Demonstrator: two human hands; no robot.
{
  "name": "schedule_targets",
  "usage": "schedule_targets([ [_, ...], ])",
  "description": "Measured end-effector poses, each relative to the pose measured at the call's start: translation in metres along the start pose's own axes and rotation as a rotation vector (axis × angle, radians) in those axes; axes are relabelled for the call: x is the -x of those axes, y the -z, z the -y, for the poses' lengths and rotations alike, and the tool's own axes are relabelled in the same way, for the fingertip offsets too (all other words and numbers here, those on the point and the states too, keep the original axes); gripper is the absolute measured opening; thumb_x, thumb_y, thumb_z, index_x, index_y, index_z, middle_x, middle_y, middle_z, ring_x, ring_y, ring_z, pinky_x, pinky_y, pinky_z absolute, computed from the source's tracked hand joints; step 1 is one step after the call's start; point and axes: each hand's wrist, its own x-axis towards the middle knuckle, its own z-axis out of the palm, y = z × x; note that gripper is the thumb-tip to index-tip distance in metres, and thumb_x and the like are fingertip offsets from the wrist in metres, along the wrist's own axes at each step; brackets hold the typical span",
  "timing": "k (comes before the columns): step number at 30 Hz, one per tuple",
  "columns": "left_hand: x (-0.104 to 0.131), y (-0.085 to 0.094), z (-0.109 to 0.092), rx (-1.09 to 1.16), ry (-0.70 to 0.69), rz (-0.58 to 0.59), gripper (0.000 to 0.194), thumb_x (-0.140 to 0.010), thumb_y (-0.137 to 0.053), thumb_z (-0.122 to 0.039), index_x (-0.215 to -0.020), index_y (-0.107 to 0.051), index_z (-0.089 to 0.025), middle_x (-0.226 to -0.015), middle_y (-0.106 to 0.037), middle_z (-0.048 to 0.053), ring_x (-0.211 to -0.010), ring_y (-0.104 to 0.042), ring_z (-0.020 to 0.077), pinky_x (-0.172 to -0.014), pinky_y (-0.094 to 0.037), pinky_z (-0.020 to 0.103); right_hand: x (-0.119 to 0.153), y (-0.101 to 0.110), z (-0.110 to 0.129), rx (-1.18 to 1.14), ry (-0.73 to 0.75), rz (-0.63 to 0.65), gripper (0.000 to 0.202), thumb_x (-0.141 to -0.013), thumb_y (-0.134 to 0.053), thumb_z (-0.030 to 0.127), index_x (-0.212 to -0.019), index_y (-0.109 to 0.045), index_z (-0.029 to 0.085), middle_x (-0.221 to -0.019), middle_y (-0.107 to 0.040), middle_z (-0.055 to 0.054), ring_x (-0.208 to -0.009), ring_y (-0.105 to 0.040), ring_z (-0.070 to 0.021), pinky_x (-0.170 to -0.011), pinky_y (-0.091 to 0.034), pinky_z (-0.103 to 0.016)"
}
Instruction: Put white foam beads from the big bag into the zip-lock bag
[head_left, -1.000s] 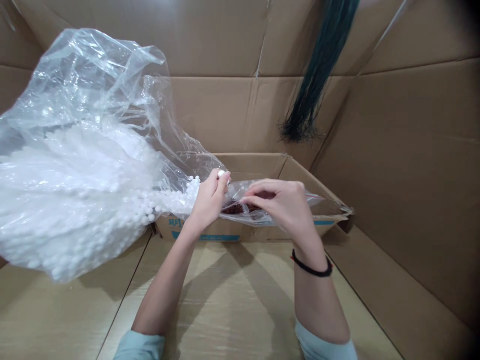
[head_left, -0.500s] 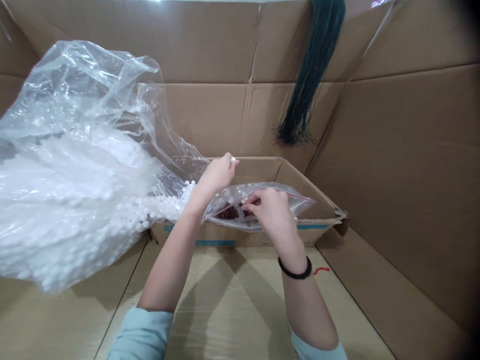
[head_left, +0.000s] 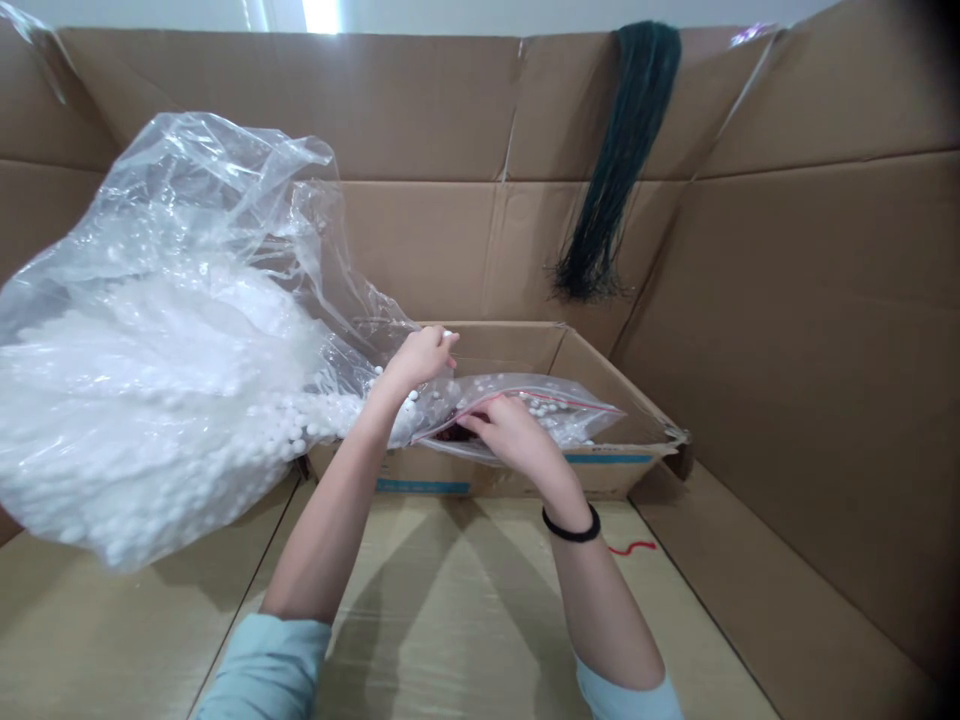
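My left hand (head_left: 420,357) is closed, with a small white ball (head_left: 448,334) showing at its fingertips. It hovers over the front of a low cardboard box (head_left: 517,340), beside the mouth of a big clear plastic bag (head_left: 225,170) full of white balls. My right hand (head_left: 517,435) reaches into a clear zip bag (head_left: 585,395) with a red seal line, which lies across the box. Its fingers are drawn together inside the opening, their tips partly hidden. Dark red bits (head_left: 454,432) show there, and white balls (head_left: 544,408) appear beyond the hand.
Tall cardboard walls (head_left: 810,300) enclose the back and right. A bundle of dark green strands (head_left: 626,150) hangs over the back wall. A short red strand (head_left: 634,548) lies on the pale tabletop (head_left: 457,620) right of my right wrist.
My right hand has moved left and deeper into the zip bag's opening. My left hand has shifted left and slightly down, still with the white ball. The view has tilted up a little.
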Motion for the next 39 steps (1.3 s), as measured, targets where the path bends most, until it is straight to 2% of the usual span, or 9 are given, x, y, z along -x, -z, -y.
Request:
schedule_targets([
  [4,0.041,0.014,0.005,-0.225,0.091,-0.105,0.034,-0.091,-0.03,-0.034,-0.091,-0.057,-0.014,-0.087,-0.068,0.015,-0.085,-0.063,0.0237,-0.074,-0.042,0.031,0.007,0.006,0.002,-0.04,0.156,0.069,0.032,-0.079,-0.049,0.003,-0.092,-0.072,0.021,-0.097,-0.073,-0.005,-0.089,-0.066,-0.0172,-0.082,-0.047,-0.028],
  [12,0.095,0.026,0.01,-0.602,0.28,0.055,0.042,-0.092,-0.02,-0.039,-0.105,-0.051,-0.015,-0.087,-0.068,0.017,-0.081,-0.065,0.0299,-0.064,-0.042,0.034,0.026,0.012,0.013,0.063,0.18,0.166,0.057,-0.075,-0.034,-0.007,-0.116,-0.062,0.021,-0.12,-0.064,-0.005,-0.11,-0.059,-0.0177,-0.096,-0.042,-0.032],
  [17,0.109,0.032,0.018,-0.596,0.254,0.059,0.038,-0.093,-0.018,-0.038,-0.098,-0.049,-0.016,-0.08,-0.067,0.013,-0.077,-0.065,0.0264,-0.06,-0.037,0.029,0.041,0.027,0.024,0.085,0.217,0.079,0.031,-0.087,-0.042,0.011,-0.098,-0.069,0.02,-0.099,-0.072,-0.005,-0.09,-0.065,-0.0191,-0.081,-0.047,-0.031],
  [20,0.117,0.034,0.02,-0.573,0.197,0.091,0.036,-0.094,-0.018,-0.038,-0.093,-0.048,-0.017,-0.079,-0.066,0.011,-0.075,-0.063,0.0243,-0.059,-0.035,0.028,0.043,0.035,0.038,-0.015,0.143,-0.159,0.029,-0.09,-0.043,0.026,-0.079,-0.069,0.019,-0.072,-0.071,-0.001,-0.066,-0.063,-0.0144,-0.064,-0.044,-0.025],
  [23,0.123,0.034,0.019,-0.558,0.128,0.127,0.036,-0.094,-0.018,-0.038,-0.091,-0.048,-0.017,-0.077,-0.065,0.01,-0.072,-0.062,0.0233,-0.058,-0.033,0.029,0.021,0.028,0.052,-0.013,-0.018,-0.399,0.035,-0.091,-0.042,0.035,-0.075,-0.067,0.017,-0.067,-0.069,-0.003,-0.062,-0.062,-0.0148,-0.061,-0.042,-0.025],
  [28,0.13,0.036,0.018,-0.512,0.046,0.173,0.036,-0.093,-0.018,-0.038,-0.09,-0.047,-0.018,-0.076,-0.062,0.01,-0.067,-0.059,0.021,-0.059,-0.033,0.028,-0.043,-0.001,0.062,0.258,-0.118,-0.147,0.04,-0.087,-0.047,0.044,-0.084,-0.068,0.01,-0.088,-0.069,-0.019,-0.085,-0.064,-0.0273,-0.067,-0.043,-0.03],
  [31,0.13,0.037,0.02,-0.46,0.037,0.176,0.033,-0.093,-0.019,-0.038,-0.089,-0.046,-0.019,-0.074,-0.061,0.008,-0.064,-0.057,0.0194,-0.059,-0.033,0.028,-0.065,-0.012,0.062,0.275,-0.18,0.007,0.02,-0.079,-0.058,0.023,-0.09,-0.067,0.009,-0.092,-0.069,-0.021,-0.086,-0.065,-0.029,-0.063,-0.043,-0.029],
  [34,0.122,0.036,0.027,-0.397,0.045,0.13,0.031,-0.093,-0.021,-0.038,-0.086,-0.044,-0.019,-0.071,-0.061,0.007,-0.065,-0.057,0.0197,-0.059,-0.033,0.027,-0.07,-0.017,0.061,0.28,-0.213,-0.087,0.023,-0.076,-0.049,0.008,-0.092,-0.066,0.01,-0.093,-0.068,-0.02,-0.086,-0.065,-0.0289,-0.065,-0.044,-0.029],
  [39,0.098,0.027,0.042,-0.164,0.013,-0.04,0.028,-0.093,-0.024,-0.039,-0.081,-0.042,-0.021,-0.072,-0.062,0.004,-0.069,-0.06,0.0204,-0.063,-0.037,0.027,-0.073,-0.023,0.053,0.263,-0.233,-0.3,0.028,-0.081,-0.042,0.006,-0.098,-0.063,0.014,-0.095,-0.068,-0.014,-0.093,-0.063,-0.0245,-0.074,-0.043,-0.029],
])
